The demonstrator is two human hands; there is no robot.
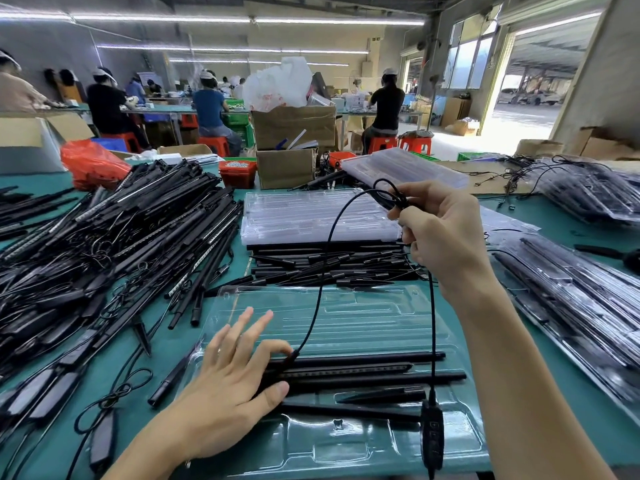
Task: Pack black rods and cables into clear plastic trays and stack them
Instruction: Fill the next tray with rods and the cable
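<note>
Cable [313, 320] between raised right hand [446, 233] and left hand [228, 386].

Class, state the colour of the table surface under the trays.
Teal green table surface, clearest in the head view.

The tray [346, 306] is lying on the desk [554, 393] under both grips, rods [363, 367] sitting in it. Left of the left grip [221, 393], a rod heap [104, 237] is sprawling; beyond the right grip [440, 230], stacked trays [311, 216] are resting.
</note>
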